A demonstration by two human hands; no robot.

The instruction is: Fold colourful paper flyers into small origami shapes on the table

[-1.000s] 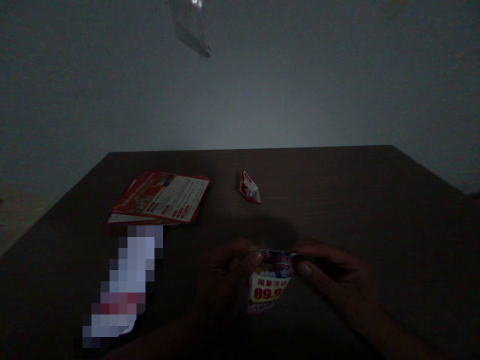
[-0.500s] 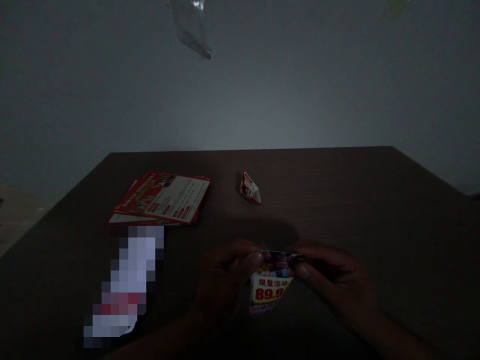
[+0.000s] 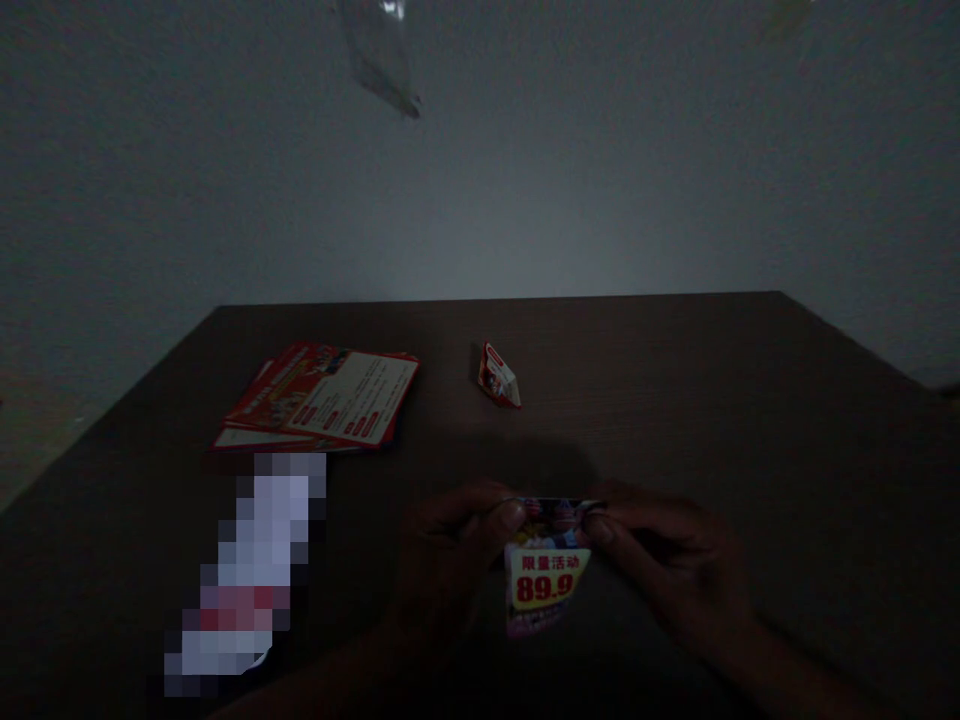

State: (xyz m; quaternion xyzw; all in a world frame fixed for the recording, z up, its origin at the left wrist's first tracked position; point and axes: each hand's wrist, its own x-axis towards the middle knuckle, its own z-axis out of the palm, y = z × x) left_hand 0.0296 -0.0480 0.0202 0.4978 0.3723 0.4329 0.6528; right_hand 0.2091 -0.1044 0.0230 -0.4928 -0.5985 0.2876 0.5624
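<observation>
Between my hands, near the front of the dark table, is a printed paper flyer [image 3: 546, 590] with a yellow panel reading 89.9. It is partly folded, and its lower part hangs toward me. My left hand [image 3: 457, 550] pinches its upper left edge, thumb on top. On the upper right edge, my right hand [image 3: 667, 550] grips it between thumb and fingers. A small folded paper piece [image 3: 499, 376], red and white, stands on the table beyond my hands. The fingers under the flyer are mostly hidden in the dim light.
A stack of red and white flyers [image 3: 322, 395] lies at the left of the table [image 3: 645, 370]. In front of it is a pale, pixelated object [image 3: 247, 570] that I cannot make out. A clear plastic piece [image 3: 382, 60] shows against the wall [image 3: 570, 180].
The flyer's lower part has turned a little, so more of its yellow panel shows. My right thumb has shifted slightly on the edge. Both hands keep their hold.
</observation>
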